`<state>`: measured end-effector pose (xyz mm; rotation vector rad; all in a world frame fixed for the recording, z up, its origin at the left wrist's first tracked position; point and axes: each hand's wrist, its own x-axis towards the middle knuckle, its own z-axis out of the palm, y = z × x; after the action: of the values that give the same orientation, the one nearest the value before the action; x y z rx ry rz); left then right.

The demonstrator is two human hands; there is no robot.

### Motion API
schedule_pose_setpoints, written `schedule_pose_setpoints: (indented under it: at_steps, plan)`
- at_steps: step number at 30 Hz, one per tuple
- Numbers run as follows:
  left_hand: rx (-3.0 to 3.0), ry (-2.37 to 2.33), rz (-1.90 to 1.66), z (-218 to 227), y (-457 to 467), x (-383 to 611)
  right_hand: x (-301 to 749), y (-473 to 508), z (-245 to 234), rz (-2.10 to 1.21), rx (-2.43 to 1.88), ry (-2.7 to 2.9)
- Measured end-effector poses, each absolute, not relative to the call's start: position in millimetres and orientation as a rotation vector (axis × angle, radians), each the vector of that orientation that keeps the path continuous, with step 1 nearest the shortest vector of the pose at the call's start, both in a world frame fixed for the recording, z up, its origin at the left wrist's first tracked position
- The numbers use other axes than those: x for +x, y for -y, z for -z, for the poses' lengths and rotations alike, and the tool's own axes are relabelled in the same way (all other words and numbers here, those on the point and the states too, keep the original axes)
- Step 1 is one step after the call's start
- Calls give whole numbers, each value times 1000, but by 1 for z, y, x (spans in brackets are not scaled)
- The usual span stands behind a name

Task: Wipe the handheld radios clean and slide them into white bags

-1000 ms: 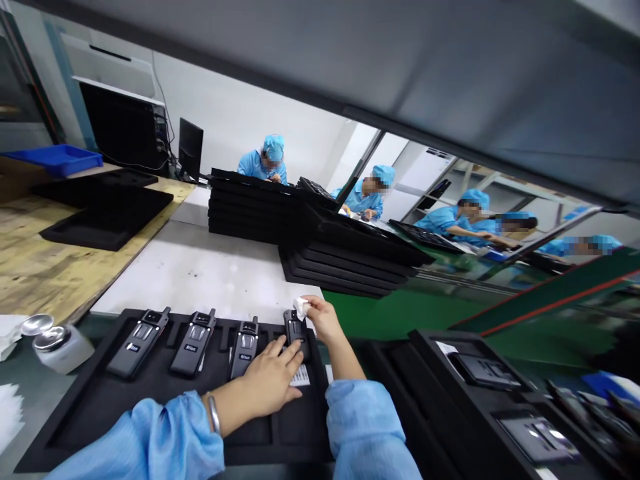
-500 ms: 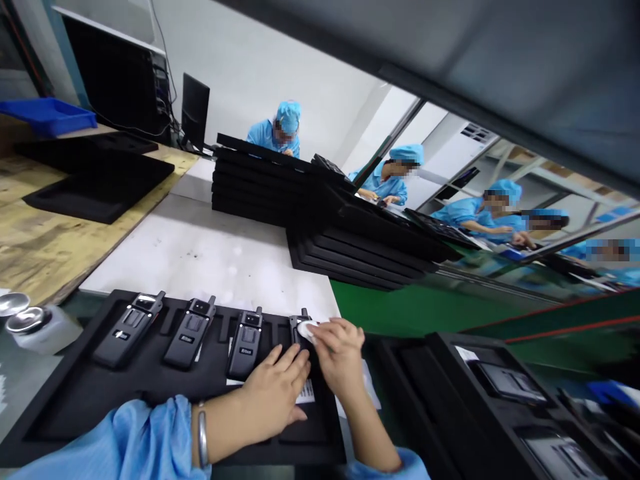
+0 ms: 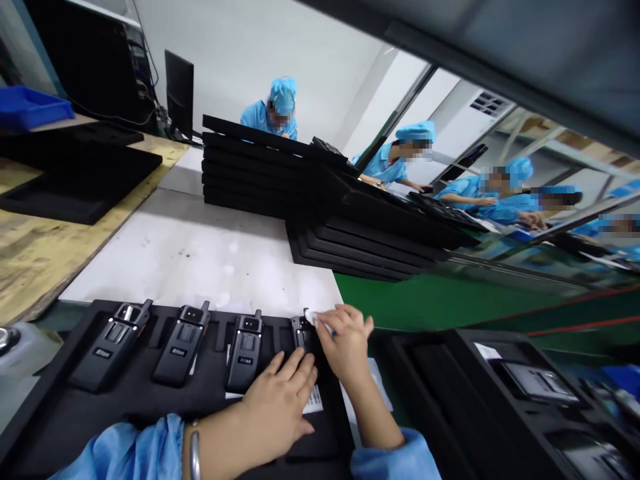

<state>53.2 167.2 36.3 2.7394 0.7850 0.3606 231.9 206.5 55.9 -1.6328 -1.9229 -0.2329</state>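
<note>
A black foam tray (image 3: pixel 165 410) lies in front of me with a row of black walkie-talkies in it, among them one at the left (image 3: pixel 107 350), a second (image 3: pixel 181 347) and a third (image 3: pixel 244 357). My left hand (image 3: pixel 280 400) rests flat, fingers stretched, over the lower part of the rightmost walkie-talkie (image 3: pixel 300 327), hiding most of it. Pinched in the fingers of my right hand (image 3: pixel 345 340) is a small white wiping pad (image 3: pixel 311 316), at the top of that same walkie-talkie. White labels with print (image 3: pixel 314 400) show partly under the devices.
Stacked black foam trays (image 3: pixel 250 173) stand at the back of the white table (image 3: pixel 200 260). To the right, another foam tray (image 3: pixel 480 413) holds devices with screens. A whitish bottle (image 3: pixel 30 353) stands at the left edge. Several co-workers in blue sit farther back.
My right hand has shifted the white pad slightly towards the walkie-talkie's upper right edge. My left hand stays on the device. The camera view has moved a little.
</note>
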Motion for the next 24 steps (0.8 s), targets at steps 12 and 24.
schedule_pose_setpoints:
  at_steps: [12,24]
  plan:
    - [2814,-742,-305,-45,-169,48,283,-231,-69,6,-1452,1878]
    - [2818,-770,-380,-30,-163,51,259,-257,-85,-267,-1021,2509]
